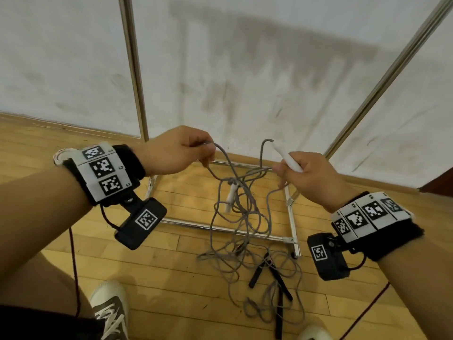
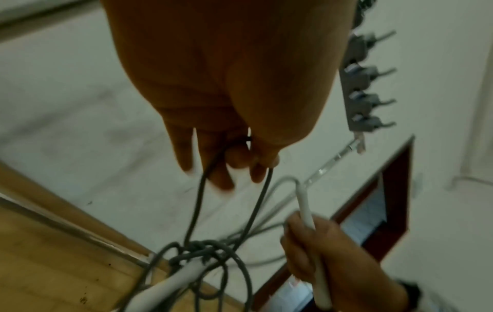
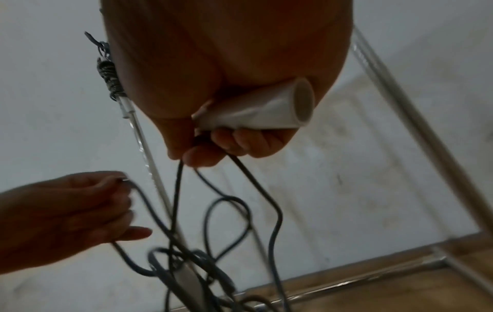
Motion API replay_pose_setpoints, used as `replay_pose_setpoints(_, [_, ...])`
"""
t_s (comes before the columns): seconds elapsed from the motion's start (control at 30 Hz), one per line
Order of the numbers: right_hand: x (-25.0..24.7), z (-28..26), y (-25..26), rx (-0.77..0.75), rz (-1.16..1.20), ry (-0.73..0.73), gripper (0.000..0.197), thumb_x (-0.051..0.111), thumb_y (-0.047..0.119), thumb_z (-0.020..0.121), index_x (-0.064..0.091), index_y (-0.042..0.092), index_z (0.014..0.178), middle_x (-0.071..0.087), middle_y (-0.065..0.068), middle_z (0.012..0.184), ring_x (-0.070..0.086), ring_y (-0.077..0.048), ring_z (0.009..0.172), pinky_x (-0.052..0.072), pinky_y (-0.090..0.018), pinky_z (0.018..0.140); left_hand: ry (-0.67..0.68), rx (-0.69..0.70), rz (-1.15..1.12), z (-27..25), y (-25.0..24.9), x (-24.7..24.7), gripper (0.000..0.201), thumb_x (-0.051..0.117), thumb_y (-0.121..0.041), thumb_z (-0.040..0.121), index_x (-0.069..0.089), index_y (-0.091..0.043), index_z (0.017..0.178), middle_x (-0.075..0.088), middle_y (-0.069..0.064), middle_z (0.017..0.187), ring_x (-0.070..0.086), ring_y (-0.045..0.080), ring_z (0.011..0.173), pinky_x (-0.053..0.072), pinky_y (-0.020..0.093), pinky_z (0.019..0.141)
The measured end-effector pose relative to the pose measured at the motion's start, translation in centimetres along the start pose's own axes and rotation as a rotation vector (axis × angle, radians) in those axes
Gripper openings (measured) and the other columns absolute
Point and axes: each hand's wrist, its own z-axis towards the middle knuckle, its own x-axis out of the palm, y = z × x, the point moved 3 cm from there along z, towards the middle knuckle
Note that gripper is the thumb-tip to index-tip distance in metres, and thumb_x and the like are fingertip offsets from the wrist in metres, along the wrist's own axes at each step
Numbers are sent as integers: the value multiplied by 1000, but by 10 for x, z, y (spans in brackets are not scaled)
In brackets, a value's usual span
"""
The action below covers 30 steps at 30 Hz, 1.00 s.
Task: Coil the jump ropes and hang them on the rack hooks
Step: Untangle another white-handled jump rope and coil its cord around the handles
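The left hand [image 1: 175,150] pinches a loop of grey rope [image 1: 241,204]; the right hand [image 1: 311,179] grips its white handle [image 1: 286,157]. The tangle hangs over the rack base [image 1: 220,228] on the floor [image 1: 171,278].

The head camera is looking down from above at both hands before the wall. The left wrist camera is peering close along the left hand [image 2: 226,88] toward the right hand [image 2: 333,259]; the right wrist camera is mirroring that. All three are sharing the grey rope [image 1: 235,192] hanging below both grips.
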Motion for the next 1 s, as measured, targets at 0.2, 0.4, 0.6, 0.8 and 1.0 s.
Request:
replay_pose_setpoints(0.2, [31,-1,36,-20,168,62,21,77,36,81,69,27,97,69,1,75,63,-13,65,51,-33,62,19,87,83,10,-24,29,23,52,-33,101,65,-27,84,53,-9,60,47,4,51,37,11,51])
replay_pose_setpoints(0.4, [43,0,48,-80,256,38,6,74,30,85,72,35,84,58,10,56,46,-4,47,36,-17,48,11,178,-4,6,-34,24,19,54,-23,101,71,-23,94,55,-22,60,47,0,52,37,9,54])
replay_pose_setpoints(0.6, [40,-2,52,-90,253,-13,4,74,28,85,74,27,82,64,-5,64,49,-11,55,39,-30,55,61,167,-16,3,-23,17,10,63,-29,96,69,-30,89,54,-10,61,47,3,54,41,18,55])
replay_pose_setpoints(0.8, [14,3,54,-116,235,-158,13,73,24,87,72,26,74,72,-5,72,63,-18,65,50,-30,62,-81,-25,219,8,7,15,10,57,-27,99,64,-22,94,67,2,89,63,22,83,49,30,69])
replay_pose_setpoints(1.0, [7,3,39,-102,95,-130,21,65,27,93,68,27,72,66,-14,70,56,-27,63,44,-36,57,63,-104,-325,7,6,27,28,42,-21,107,64,-11,91,76,0,85,72,17,98,53,35,98])
